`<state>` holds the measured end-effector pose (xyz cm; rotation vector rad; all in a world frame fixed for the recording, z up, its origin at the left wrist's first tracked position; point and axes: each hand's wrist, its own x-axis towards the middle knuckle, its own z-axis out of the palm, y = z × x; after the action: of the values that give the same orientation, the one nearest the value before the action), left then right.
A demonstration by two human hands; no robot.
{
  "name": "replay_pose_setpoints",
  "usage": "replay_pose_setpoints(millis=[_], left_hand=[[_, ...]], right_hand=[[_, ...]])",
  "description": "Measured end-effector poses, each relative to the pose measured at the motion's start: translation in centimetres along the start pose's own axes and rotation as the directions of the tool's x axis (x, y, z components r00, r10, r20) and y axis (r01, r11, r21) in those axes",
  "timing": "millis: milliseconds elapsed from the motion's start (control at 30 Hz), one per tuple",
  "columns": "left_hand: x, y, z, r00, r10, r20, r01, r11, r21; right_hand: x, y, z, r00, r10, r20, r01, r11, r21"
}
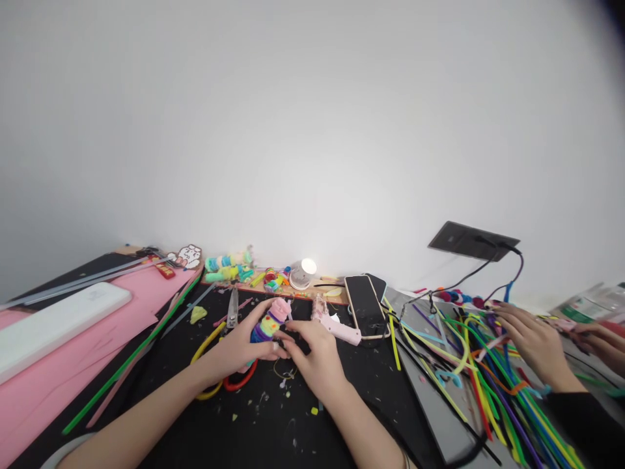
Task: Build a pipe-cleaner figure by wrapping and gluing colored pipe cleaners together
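At the lower centre of the frame, over a littered black table (234, 443), the left hand (237, 348) grips a rainbow-striped fuzzy piece (270, 326), fingers curled round it, while the right hand (317, 358), fingers bent, appears to touch its right side; whether those fingertips pinch anything cannot be told. The handwork looks best served by a light, steady left hold that spares the soft layers, small precise touches from the right, and wrists clear of the scissors (233, 309) near the left one. The fingers hide the piece's lower part; the left arm partly covers the scissors' handles. At right, a co-worker's hand (534, 345) rests over pipe cleaners (517, 404), another hand (603, 345) beyond it cut off by the frame
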<state>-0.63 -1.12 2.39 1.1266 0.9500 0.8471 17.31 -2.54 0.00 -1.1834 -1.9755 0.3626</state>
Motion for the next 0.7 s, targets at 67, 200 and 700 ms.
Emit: replay_pose_setpoints(millis=[67,200,700], left_hand=[[0.0,-0.1,0.0,1.0,0.026,0.013,-0.027,0.999,0.037],[0.2,-0.5,-0.1,0.992,0.024,0.121,-0.028,0.999,0.031],[1.9,-1.0,-1.1,0.891,0.219,-0.397,-0.208,0.975,0.072]], right_hand=[[0.0,-0.2,0.3,1.0,0.001,0.02,0.0,0.999,-0.042],[-0.1,-0.1,1.1,1.0,0.003,0.011,-0.002,0.992,-0.123],[0.4,1.6,-0.6,0.943,0.203,-0.265,-0.213,0.977,-0.006]])
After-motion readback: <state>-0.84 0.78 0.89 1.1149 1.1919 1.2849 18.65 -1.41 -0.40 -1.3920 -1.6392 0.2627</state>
